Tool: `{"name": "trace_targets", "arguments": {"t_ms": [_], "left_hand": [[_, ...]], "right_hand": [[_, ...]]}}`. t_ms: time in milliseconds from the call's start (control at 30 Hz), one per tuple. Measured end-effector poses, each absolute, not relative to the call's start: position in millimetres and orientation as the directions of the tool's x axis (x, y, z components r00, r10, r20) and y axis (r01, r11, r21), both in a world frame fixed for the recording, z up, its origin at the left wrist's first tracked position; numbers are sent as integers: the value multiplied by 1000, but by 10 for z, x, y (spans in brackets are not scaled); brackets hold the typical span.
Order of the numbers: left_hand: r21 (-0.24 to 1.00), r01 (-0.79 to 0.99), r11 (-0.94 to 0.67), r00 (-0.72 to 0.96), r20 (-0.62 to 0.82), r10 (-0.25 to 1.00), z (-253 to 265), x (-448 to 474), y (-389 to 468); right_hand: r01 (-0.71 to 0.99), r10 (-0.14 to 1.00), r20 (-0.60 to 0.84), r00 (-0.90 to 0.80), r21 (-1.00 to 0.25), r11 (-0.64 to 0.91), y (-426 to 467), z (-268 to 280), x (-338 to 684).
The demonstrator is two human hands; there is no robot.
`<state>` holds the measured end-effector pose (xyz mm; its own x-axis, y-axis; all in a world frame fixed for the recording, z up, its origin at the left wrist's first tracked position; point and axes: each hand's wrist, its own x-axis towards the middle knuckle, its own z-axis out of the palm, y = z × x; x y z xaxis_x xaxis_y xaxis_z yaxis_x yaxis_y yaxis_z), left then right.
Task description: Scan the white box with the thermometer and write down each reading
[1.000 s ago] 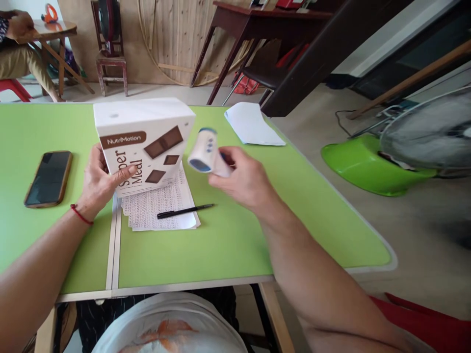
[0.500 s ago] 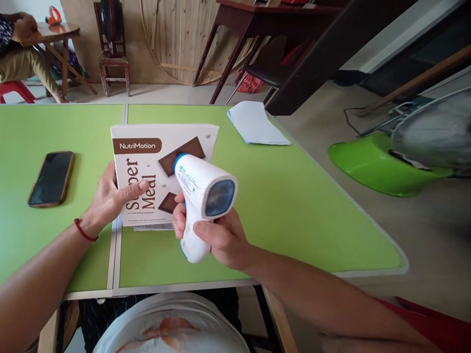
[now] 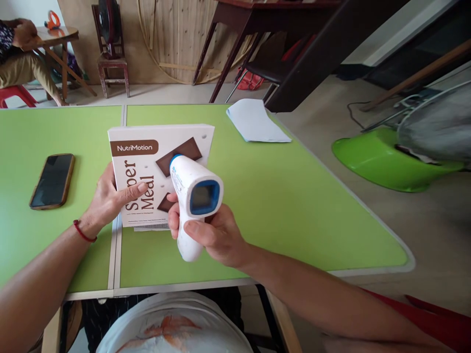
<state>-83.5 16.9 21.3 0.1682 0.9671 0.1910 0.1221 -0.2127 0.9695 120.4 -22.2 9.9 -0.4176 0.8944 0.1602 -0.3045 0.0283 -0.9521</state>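
My left hand (image 3: pixel 117 193) grips the left side of a white box (image 3: pixel 184 133) with brown print reading "NutriMotion Super Meal", its thumb across the front and the other fingers hidden behind. The box is tilted up toward me above the table. In my right hand (image 3: pixel 217 235) is a white and blue infrared thermometer (image 3: pixel 195 186), shaped like a pistol. Its nose points at the box's front, and its dark screen faces me. Whether the nose touches the box I cannot tell. A grey patterned edge (image 3: pixel 150 228) shows just under the box.
On the green table (image 3: pixel 294 211) lie a phone (image 3: pixel 52 180) to the left and folded white paper (image 3: pixel 255 120) at the far edge. A green plastic tub or chair (image 3: pixel 390 162) stands on the floor at right. Another person (image 3: pixel 22 54) sits at a small round table (image 3: pixel 61 33).
My right hand has shifted slightly left with the thermometer, turning it so its screen faces me more squarely. The box has moved a little left in view.
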Motion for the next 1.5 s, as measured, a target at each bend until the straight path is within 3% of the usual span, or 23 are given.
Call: {"name": "trace_targets", "arguments": {"t_ms": [833, 967, 1133, 1500], "left_hand": [[960, 162, -227, 170, 199, 965, 262, -818, 153], [967, 147, -209, 222, 174, 959, 299, -845, 173], [972, 139, -190, 405, 120, 906, 354, -889, 228], [949, 263, -173, 465, 33, 885, 444, -961, 237]], "right_hand": [[-295, 893, 205, -400, -952, 86, -229, 108, 1220], [-323, 885, 214, -413, -943, 78, -227, 113, 1210], [-346, 886, 206, -415, -937, 55, -224, 105, 1206], [-367, 884, 215, -415, -929, 54, -221, 92, 1201]]}}
